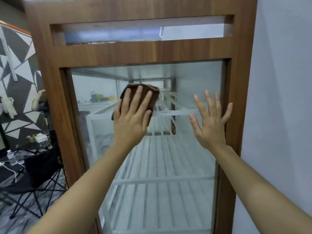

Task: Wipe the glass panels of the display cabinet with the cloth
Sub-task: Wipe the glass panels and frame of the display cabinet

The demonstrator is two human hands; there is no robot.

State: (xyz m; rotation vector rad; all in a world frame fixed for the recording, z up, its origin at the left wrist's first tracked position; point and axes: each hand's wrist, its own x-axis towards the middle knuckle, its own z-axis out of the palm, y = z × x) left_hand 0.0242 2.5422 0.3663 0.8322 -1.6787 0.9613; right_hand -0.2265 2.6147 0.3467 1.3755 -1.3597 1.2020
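Note:
A tall display cabinet with a brown wooden frame (pixel 55 92) fills the view. Its large glass panel (pixel 168 157) runs from mid-height to the bottom, and a narrow glass slot (pixel 194 32) sits above it. My left hand (pixel 131 120) lies flat with spread fingers, pressing a folded brown cloth (pixel 148 97) against the upper part of the panel. My right hand (pixel 211 122) rests flat on the glass near the right frame edge, fingers apart, holding nothing. White shelves show through the glass.
A pale wall (pixel 278 98) runs along the cabinet's right side. On the left stand a black folding chair (pixel 38 179), a dark table with a water bottle (pixel 11 157) and a white box (pixel 39 137), before a grey triangle-patterned wall (pixel 16 68).

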